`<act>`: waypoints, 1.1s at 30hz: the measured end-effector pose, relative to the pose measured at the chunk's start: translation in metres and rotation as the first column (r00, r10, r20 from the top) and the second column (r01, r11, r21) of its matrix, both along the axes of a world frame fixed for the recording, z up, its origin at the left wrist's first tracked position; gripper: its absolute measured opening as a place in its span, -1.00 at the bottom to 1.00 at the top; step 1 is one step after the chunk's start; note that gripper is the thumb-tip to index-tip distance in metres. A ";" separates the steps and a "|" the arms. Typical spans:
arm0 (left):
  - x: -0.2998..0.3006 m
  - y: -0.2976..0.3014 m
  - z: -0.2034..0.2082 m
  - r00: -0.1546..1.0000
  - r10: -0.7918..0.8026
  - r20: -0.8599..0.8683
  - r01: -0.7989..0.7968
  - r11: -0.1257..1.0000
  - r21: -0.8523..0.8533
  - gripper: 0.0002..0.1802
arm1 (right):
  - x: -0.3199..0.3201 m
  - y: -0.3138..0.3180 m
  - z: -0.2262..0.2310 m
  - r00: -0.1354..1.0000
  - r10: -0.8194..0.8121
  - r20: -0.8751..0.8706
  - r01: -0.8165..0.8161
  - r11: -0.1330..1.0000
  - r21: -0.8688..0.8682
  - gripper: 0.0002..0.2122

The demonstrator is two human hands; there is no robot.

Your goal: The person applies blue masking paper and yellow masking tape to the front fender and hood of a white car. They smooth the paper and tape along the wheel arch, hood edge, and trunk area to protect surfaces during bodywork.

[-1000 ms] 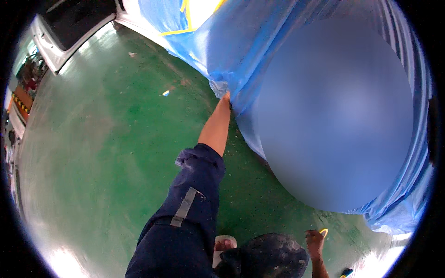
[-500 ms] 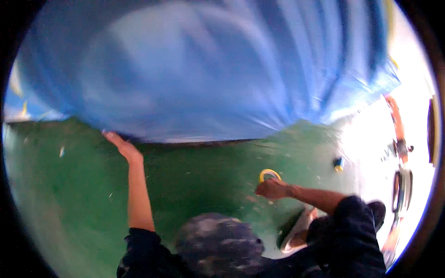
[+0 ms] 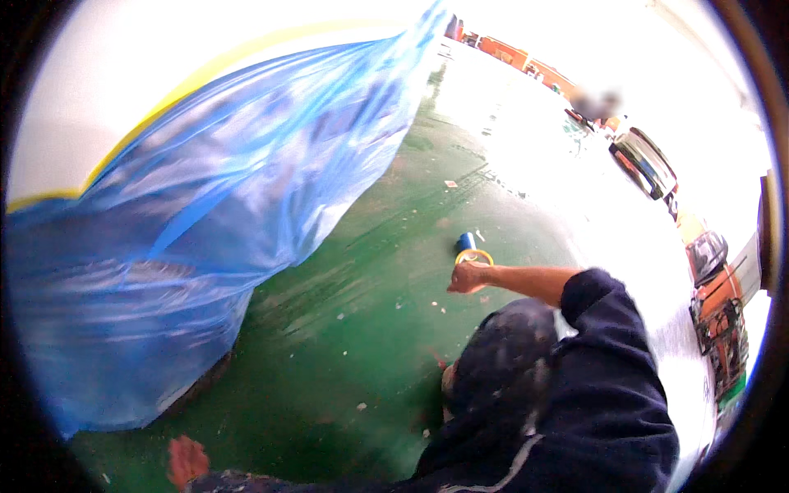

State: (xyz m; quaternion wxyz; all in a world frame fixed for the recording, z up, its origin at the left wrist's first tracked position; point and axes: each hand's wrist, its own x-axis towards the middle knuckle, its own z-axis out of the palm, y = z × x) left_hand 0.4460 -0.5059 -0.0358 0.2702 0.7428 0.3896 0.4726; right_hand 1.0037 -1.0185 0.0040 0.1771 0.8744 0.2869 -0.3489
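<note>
My right hand (image 3: pixel 468 278) is closed around a ring-shaped roll of yellow tape (image 3: pixel 488 255), held above the green floor. Just beyond it shows a small blue roll (image 3: pixel 466 241) on the floor. Low at the left is my left hand (image 3: pixel 187 462), away from the right one and close to the lower edge of a blue plastic sheet (image 3: pixel 246 197). Its fingers are too smeared to make out. The creased sheet hangs at the left, with a yellow tape strip (image 3: pixel 177 94) along its top edge, against a pale surface (image 3: pixel 82 107).
Green floor (image 3: pixel 353 329) stretches ahead, dotted with small scraps and glaring bright at the right. Along the far right stand orange and dark pieces of equipment (image 3: pixel 723 304). Far back are orange objects (image 3: pixel 501 53) and a blurred person (image 3: pixel 593 107). My bent knee (image 3: pixel 509 345) is beneath my right arm.
My view has swung right, so the sheet now lies at the left and the blue roll sits beyond my right hand. My left hand has come away from the sheet's lower edge.
</note>
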 end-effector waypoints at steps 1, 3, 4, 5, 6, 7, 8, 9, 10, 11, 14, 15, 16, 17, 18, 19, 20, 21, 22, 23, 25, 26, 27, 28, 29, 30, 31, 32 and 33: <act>0.019 -0.019 0.013 0.993 -0.068 -0.096 0.078 0.991 0.109 -0.30 | 0.018 -0.041 -0.036 0.982 -0.078 0.172 0.063 0.994 0.088 -0.49; 0.033 -0.064 0.044 0.938 -0.101 -0.331 0.192 0.947 0.256 -0.30 | 0.028 -0.038 -0.055 0.857 -0.331 0.395 0.206 0.922 0.327 -0.32; 0.039 -0.077 0.058 0.904 -0.113 -0.412 0.251 0.921 0.297 -0.30 | 0.028 -0.033 -0.054 0.725 -0.529 0.441 0.315 0.824 0.471 -0.22; 0.044 -0.087 0.069 0.867 -0.124 -0.483 0.306 0.897 0.318 -0.30 | 0.043 -0.041 -0.059 0.641 -0.637 0.427 0.409 0.755 0.512 -0.11; 0.046 -0.096 0.077 0.833 -0.127 -0.538 0.346 0.879 0.328 -0.30 | 0.056 -0.050 -0.067 0.551 -0.716 0.429 0.464 0.690 0.556 -0.09; 0.046 -0.105 0.086 0.803 -0.116 -0.585 0.369 0.867 0.334 -0.30 | 0.068 -0.058 -0.071 0.475 -0.760 0.444 0.484 0.647 0.589 -0.07; 0.045 -0.114 0.095 0.773 -0.097 -0.627 0.386 0.857 0.343 -0.30 | 0.080 -0.064 -0.072 0.408 -0.793 0.452 0.498 0.608 0.618 -0.05; 0.041 -0.121 0.107 0.738 -0.077 -0.671 0.399 0.851 0.341 -0.30 | 0.087 -0.072 -0.075 0.369 -0.814 0.450 0.524 0.581 0.622 -0.03; 0.037 -0.129 0.119 0.703 -0.064 -0.708 0.415 0.845 0.337 -0.30 | 0.093 -0.081 -0.085 0.353 -0.827 0.438 0.557 0.562 0.612 0.00; 0.034 -0.137 0.129 0.674 -0.039 -0.738 0.421 0.841 0.339 -0.30 | 0.104 -0.083 -0.095 0.382 -0.833 0.400 0.578 0.553 0.601 0.02; 0.024 -0.159 0.155 0.590 0.002 -0.807 0.434 0.842 0.320 -0.29 | 0.136 -0.096 -0.132 0.520 -0.819 0.242 0.596 0.550 0.585 -0.23; 0.022 -0.164 0.162 0.574 0.018 -0.819 0.430 0.844 0.320 -0.29 | 0.150 -0.091 -0.136 0.549 -0.809 0.209 0.562 0.542 0.625 -0.28; 0.014 -0.171 0.176 0.543 0.015 -0.839 0.430 0.854 0.293 -0.29 | 0.150 -0.093 -0.143 0.524 -0.819 0.233 0.525 0.526 0.669 -0.44; 0.004 -0.177 0.193 0.510 -0.004 -0.860 0.418 0.875 0.244 -0.29 | 0.146 -0.094 -0.141 0.534 -0.819 0.212 0.564 0.531 0.632 -0.48; -0.001 -0.184 0.218 0.473 -0.019 -0.881 0.401 0.895 0.195 -0.28 | 0.132 -0.080 -0.137 0.552 -0.810 0.199 0.552 0.533 0.641 -0.53; 0.002 -0.180 0.236 0.458 -0.084 -0.885 0.383 0.917 0.111 -0.28 | 0.127 -0.086 -0.126 0.594 -0.792 0.141 0.603 0.554 0.574 -0.57; 0.011 -0.160 0.253 0.471 -0.209 -0.857 0.381 0.925 -0.016 -0.33 | 0.116 -0.112 -0.110 0.610 -0.786 0.099 0.660 0.573 0.486 -0.60; 0.013 -0.159 0.276 0.493 -0.244 -0.835 0.314 0.945 -0.091 -0.36 | 0.106 -0.086 -0.095 0.777 -0.616 0.132 0.518 0.744 0.423 -0.59; 0.006 -0.154 0.276 0.549 -0.285 -0.786 0.225 0.956 -0.189 -0.35 | 0.111 -0.107 -0.078 0.852 -0.438 0.287 0.343 0.881 0.327 -0.57; -0.002 -0.170 0.311 0.544 -0.225 -0.809 0.080 0.973 -0.218 -0.34 | 0.085 -0.060 -0.075 0.929 -0.352 0.117 0.294 0.891 0.346 -0.53; -0.034 -0.179 0.331 0.638 -0.303 -0.708 -0.084 0.887 -0.455 -0.28 | 0.062 -0.057 -0.023 0.939 -0.326 0.114 0.281 0.912 0.298 -0.52; -0.049 -0.185 0.337 0.659 -0.323 -0.680 -0.136 0.838 -0.529 -0.23 | 0.051 -0.061 0.006 0.934 -0.334 0.123 0.290 0.915 0.282 -0.52; -0.067 -0.199 0.348 0.651 -0.378 -0.658 -0.116 0.808 -0.578 -0.19 | 0.033 -0.070 0.034 0.932 -0.342 0.119 0.304 0.918 0.254 -0.52; -0.086 -0.214 0.357 0.645 -0.425 -0.635 -0.101 0.776 -0.622 -0.15 | 0.017 -0.076 0.064 0.931 -0.345 0.121 0.310 0.920 0.239 -0.51; -0.090 -0.228 0.381 0.666 -0.476 -0.575 -0.105 0.702 -0.704 -0.12 | 0.004 -0.076 0.095 0.933 -0.338 0.123 0.305 0.924 0.230 -0.50; -0.094 -0.245 0.404 0.692 -0.508 -0.513 -0.120 0.620 -0.776 -0.08 | -0.005 -0.072 0.128 0.941 -0.317 0.121 0.286 0.933 0.218 -0.50; -0.094 -0.262 0.429 0.695 -0.540 -0.475 -0.168 0.519 -0.838 -0.05 | -0.024 -0.061 0.163 0.963 -0.257 0.087 0.236 0.951 0.199 -0.49; -0.093 -0.280 0.455 0.700 -0.565 -0.437 -0.219 0.413 -0.884 -0.03 | -0.037 -0.051 0.205 0.977 -0.204 0.057 0.191 0.965 0.181 -0.49; -0.098 -0.291 0.470 0.600 -0.689 -0.406 -0.216 0.348 -0.912 -0.01 | -0.053 -0.041 0.245 0.987 -0.160 0.018 0.154 0.974 0.168 -0.48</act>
